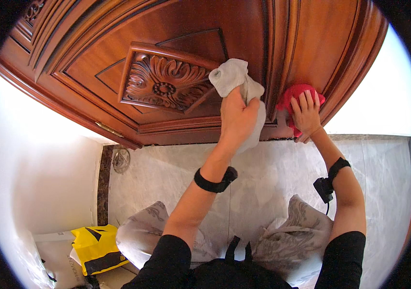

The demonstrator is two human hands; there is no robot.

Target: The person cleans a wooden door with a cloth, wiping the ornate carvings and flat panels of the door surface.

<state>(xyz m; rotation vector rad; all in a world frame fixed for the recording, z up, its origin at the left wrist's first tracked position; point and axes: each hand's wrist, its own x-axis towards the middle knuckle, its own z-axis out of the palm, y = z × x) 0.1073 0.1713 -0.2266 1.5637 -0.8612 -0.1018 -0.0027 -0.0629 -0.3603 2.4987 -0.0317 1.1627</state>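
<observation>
My left hand [238,117] grips a bunched white cloth [229,74] in front of a carved wooden door [187,137], and part of the cloth hangs down beside the fingers. A square floral carving [164,88] on the door's panel lies just left of that cloth. Farther right, my right hand [306,113] lies with its fingers spread on a red cloth [301,90], pressing it against the lower right part of the door. Both forearms wear black straps; a small black device is attached at the right one.
Grey marble tiles [263,173] cover the floor. A metal floor piece [121,160] sits near the door's hinge side. At lower left, a yellow bag [99,249] and a white bag [57,258] stand by the white wall [57,180]. My knees are below my arms.
</observation>
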